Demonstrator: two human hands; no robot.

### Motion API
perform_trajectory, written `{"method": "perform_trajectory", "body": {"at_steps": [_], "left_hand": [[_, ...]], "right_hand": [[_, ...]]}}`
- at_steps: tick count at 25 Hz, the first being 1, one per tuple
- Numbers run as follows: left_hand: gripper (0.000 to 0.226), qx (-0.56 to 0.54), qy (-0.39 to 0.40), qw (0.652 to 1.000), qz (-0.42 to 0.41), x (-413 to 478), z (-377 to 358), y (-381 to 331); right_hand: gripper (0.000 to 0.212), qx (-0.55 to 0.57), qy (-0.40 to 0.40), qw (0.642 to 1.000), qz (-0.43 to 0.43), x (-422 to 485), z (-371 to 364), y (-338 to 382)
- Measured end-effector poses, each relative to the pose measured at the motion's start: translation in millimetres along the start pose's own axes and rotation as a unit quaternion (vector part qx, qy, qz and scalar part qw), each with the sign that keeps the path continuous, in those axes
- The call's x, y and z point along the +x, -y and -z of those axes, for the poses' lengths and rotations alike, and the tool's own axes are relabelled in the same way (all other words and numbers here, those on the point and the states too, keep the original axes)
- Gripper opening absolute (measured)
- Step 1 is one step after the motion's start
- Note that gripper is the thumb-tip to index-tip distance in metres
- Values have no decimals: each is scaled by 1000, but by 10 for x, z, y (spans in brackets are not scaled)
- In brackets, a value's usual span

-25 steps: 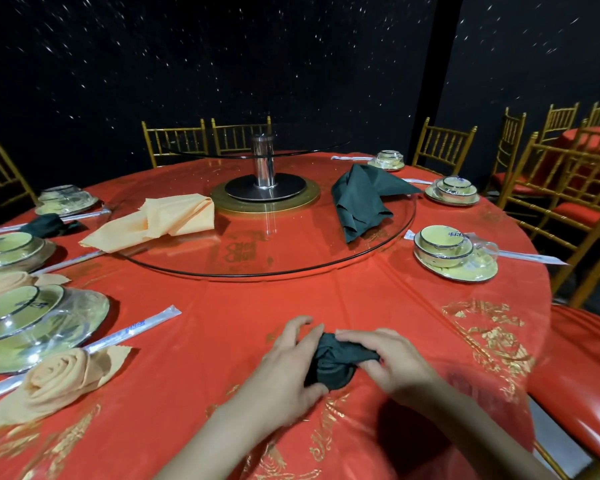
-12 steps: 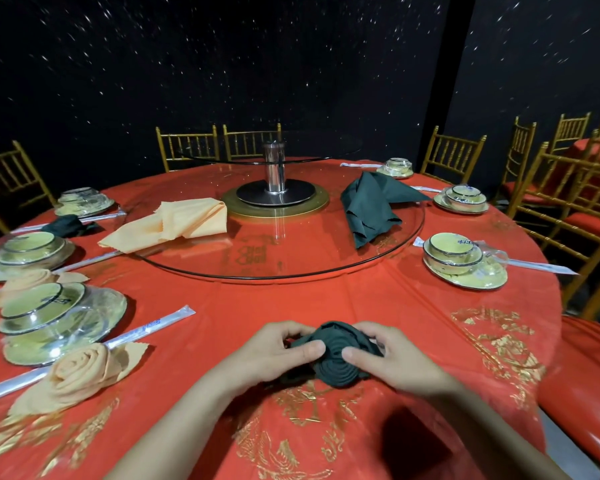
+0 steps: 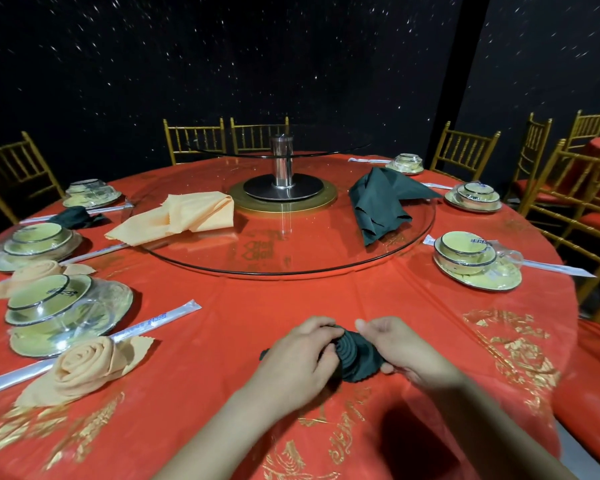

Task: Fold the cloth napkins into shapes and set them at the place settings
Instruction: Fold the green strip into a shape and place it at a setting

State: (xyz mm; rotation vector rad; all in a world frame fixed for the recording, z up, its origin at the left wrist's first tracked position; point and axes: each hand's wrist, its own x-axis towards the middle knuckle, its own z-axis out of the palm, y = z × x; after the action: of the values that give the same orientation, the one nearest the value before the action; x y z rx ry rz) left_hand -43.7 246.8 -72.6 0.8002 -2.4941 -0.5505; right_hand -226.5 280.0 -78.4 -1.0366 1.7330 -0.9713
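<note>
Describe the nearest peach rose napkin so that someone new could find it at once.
Start at the round red table and go to its near left edge, where the closest stacked bowls stand. The peach rose lies just in front of them, by wrapped chopsticks. Unlike the flat peach cloth on the glass turntable, it is rolled into a spiral.

Matt cloth napkin (image 3: 355, 358), glossy red tablecloth (image 3: 291, 306), clear glass turntable (image 3: 291, 244).

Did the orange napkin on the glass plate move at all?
No. The orange napkin sits just as close, left of the steel post, as before.
</note>
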Motion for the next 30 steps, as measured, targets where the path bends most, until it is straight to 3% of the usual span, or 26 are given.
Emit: {"method": "perform_trajectory", "body": {"at_steps": [2, 5, 9, 10, 12, 15, 16, 18, 21, 25, 30], "left_hand": [[59, 9, -12, 1000, 11, -6, -85, 32], [49, -25, -50, 998, 18, 20, -174, 104], [49, -60, -50, 996, 40, 21, -218, 143], [52, -61, -39, 996, 43, 31, -206, 121], [61, -51, -21, 998, 38, 54, -180, 84], [103, -83, 50, 988, 123, 70, 40, 176], [101, -78, 55, 982, 162, 90, 131, 270], [58, -68, 38, 966, 246, 148, 313, 448], [51, -6, 117, 943, 311, 260, 326, 468], [50, 116, 203, 925, 298, 384, 235, 330], [14, -49, 187, 963, 190, 334, 276, 456]], "right_hand": [[16, -25, -55, 997, 44, 65, -13, -44], [16, -150, -146, 970, 120, 50, 81, -61], [5, -383, -199, 887, 167, -49, 72, -80], [16, -386, -218, 867, 229, -64, 36, -85], [34, -294, -156, 880, 340, -125, -87, -88], [50, -299, -48, 886, 352, -167, -263, -231], [52, -302, -42, 889, 342, -159, -272, -269], [53, -288, -47, 898, 330, -125, -263, -287], [59, -281, -49, 903, 320, -139, -276, -207], [57, -257, -39, 915, 308, -148, -290, -182], [61, -275, -19, 918, 286, -144, -325, -171]]}}
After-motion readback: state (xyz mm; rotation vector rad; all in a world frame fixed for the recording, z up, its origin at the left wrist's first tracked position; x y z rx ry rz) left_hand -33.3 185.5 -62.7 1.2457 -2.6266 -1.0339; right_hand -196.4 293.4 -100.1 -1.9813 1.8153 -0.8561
